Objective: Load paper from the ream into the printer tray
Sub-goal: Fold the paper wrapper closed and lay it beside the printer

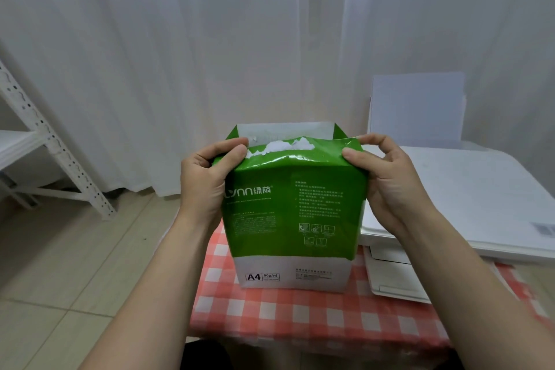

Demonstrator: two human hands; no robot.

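upright green ream (292, 207) on checked tablecloth (300, 315), both hands at its torn top, white printer (468, 204) beside

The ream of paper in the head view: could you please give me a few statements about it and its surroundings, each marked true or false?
1. The ream stands upright on the checked tablecloth. True.
2. Only the right hand touches the ream. False: the left hand grips its top left corner too, and the right hand pinches the top right.
3. The wrapper is torn open at the top. True.
4. The printer sits to the ream's left. False: it sits to the right.
5. The wrapper is marked A4. True.
6. The wrapper is mostly blue. False: it is green with a white band at the bottom.
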